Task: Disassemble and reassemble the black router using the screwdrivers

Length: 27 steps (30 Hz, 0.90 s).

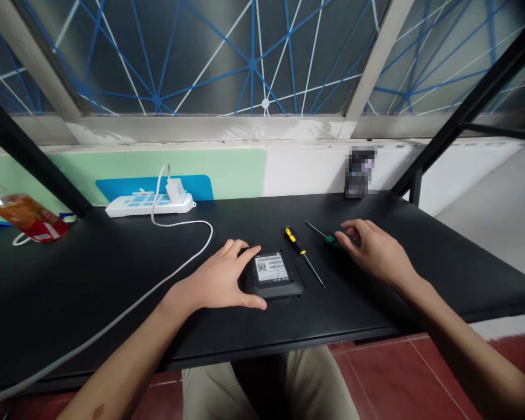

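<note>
Power strip (133, 206) behind, yellow-black screwdriver (294, 240) between; our left grip (221, 281) wide around black device (272, 271), right grip (378, 249) half-curled by green screwdriver (329, 240).

With the device (272, 269) on the table (332, 321) as clock centre and the wall (306, 169) at twelve, the left hand (221, 277) is at nine, its thumb at seven. The nearer screwdriver (299, 245) lies just beside, at two; the farther screwdriver (330, 240) lies beyond, also at two, the right hand (374, 254) by its handle, towards three. A power strip (131, 204) lies at ten, holding an adapter (175, 190); the cable (212, 231) runs out to eight. A bottle (28, 219) is well apart, between nine and ten.
</note>
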Tool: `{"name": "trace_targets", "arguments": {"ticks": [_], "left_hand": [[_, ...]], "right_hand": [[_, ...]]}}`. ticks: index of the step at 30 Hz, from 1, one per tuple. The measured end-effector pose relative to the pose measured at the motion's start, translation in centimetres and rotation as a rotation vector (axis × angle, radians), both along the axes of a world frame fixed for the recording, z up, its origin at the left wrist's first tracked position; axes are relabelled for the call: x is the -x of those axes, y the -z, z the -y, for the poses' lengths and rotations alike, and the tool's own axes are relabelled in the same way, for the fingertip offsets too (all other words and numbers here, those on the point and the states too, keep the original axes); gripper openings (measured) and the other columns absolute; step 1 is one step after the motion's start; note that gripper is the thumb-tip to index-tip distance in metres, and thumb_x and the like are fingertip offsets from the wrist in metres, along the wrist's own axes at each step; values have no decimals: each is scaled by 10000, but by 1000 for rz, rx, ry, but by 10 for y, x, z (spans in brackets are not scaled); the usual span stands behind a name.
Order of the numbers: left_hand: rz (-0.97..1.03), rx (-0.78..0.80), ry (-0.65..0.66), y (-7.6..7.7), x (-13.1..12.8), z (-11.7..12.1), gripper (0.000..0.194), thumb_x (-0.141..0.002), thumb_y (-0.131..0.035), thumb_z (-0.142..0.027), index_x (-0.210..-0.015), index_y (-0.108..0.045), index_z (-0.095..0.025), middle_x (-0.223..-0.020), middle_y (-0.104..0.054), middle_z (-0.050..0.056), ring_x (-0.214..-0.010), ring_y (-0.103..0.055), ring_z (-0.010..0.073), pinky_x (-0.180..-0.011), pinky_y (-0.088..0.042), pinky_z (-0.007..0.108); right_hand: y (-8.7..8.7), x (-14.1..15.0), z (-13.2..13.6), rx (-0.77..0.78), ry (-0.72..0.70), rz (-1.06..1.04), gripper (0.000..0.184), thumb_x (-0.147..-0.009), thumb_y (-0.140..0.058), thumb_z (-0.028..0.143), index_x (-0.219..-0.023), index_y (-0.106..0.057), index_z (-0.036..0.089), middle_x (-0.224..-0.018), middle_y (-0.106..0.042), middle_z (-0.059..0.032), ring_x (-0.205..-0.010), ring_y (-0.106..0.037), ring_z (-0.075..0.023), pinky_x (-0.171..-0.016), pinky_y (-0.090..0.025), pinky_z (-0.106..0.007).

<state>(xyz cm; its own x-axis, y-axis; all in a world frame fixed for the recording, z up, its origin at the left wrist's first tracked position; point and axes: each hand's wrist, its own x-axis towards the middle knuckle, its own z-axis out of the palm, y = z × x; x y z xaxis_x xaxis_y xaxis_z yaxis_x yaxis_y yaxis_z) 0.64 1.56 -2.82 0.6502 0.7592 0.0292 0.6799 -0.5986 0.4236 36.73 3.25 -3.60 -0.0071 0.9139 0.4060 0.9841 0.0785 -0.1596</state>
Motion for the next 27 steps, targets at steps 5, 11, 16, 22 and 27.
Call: {"name": "trace_targets", "arguments": {"ticks": [5,11,16,22,27], "left_hand": [[26,-15,7,4,2,-1,1075,-693,-680,-808,-1559,-324,-281,-1411,-441,130,-1322,-434,366,-1102,-401,519],[37,-14,6,2,1,0,1060,-702,-687,-791,-1559,-330,-280,-1405,-454,129,-1308,-446,366,-1092,-403,526],[21,-6,4,0,0,0,1067,-705,-685,-792,-1555,-338,-250,-1407,-446,136,-1317,-439,353,-1107,-398,498],[28,-1,1,1,1,-1,1079,-698,-690,-797,-1558,-331,-254,-1416,-446,136,-1325,-430,360,-1110,-395,514],[36,-4,7,3,2,-3,1090,-688,-697,-797,-1557,-333,-248,-1418,-449,133,-1321,-428,355,-1115,-393,506]], "right_hand": [[15,-24,28,112,1,-31,540,-840,-562,681,-1121,-644,228,-1000,-718,-99,-829,-712,-281,-658,-529,-376],[21,-16,33,129,6,-18,486,-859,-563,631,-1123,-637,230,-1010,-711,-91,-829,-708,-276,-656,-523,-371],[20,-17,24,85,-14,-173,385,-854,-600,569,-1001,-671,220,-923,-719,-91,-769,-691,-269,-673,-519,-380],[7,-3,4,-41,-61,-834,411,-801,-707,559,-1016,-668,211,-838,-733,-56,-780,-722,-248,-733,-578,-377],[-9,26,-21,-173,-250,-1306,329,-787,-768,429,-1018,-693,208,-961,-716,-57,-835,-732,-191,-957,-582,-367]]}}
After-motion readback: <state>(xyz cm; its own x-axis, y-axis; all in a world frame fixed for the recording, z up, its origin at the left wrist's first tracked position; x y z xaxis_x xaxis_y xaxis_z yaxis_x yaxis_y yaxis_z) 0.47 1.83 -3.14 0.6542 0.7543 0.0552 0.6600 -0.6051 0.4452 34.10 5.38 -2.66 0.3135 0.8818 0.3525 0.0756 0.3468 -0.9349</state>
